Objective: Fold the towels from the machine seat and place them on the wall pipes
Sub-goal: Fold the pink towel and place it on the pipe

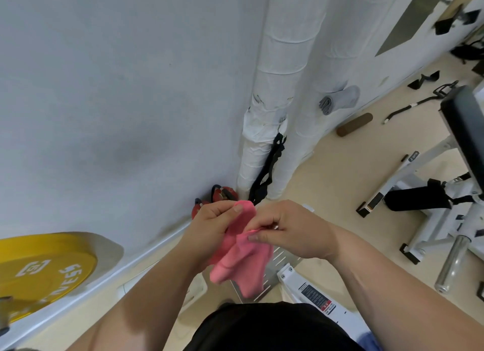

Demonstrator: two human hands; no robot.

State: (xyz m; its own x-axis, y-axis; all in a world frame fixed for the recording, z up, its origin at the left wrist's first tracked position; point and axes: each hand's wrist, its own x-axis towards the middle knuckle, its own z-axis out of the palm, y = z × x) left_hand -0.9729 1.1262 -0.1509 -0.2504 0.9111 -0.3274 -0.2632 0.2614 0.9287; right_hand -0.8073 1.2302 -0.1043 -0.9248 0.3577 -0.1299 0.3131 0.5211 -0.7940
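Weight plate (39, 269) in yellow leans against the white wall (104, 101) at the far left. Two red kettlebells (222, 193) sit at the foot of that wall, partly hidden behind the left hand (209, 230). This hand grips the upper end of the pink towel (241, 261), thumb pressed flat on the cloth and fingers curled behind it. The towel hangs bunched and only partly folded below both hands, in the air in front of the person's body. The right hand (290, 230), close beside the left, pinches a towel edge between thumb and forefinger.

Behind them two white-wrapped wall pipes (272, 88) run up the wall, a black strap (269, 167) hanging between them. A folded grey towel (337, 99) sits against the right pipe; what carries it I cannot tell. A brown roller (355, 124) lies on the floor (340, 172) near it. At the right edge stands the white machine frame (408, 175) with its black seat pad (468, 130).
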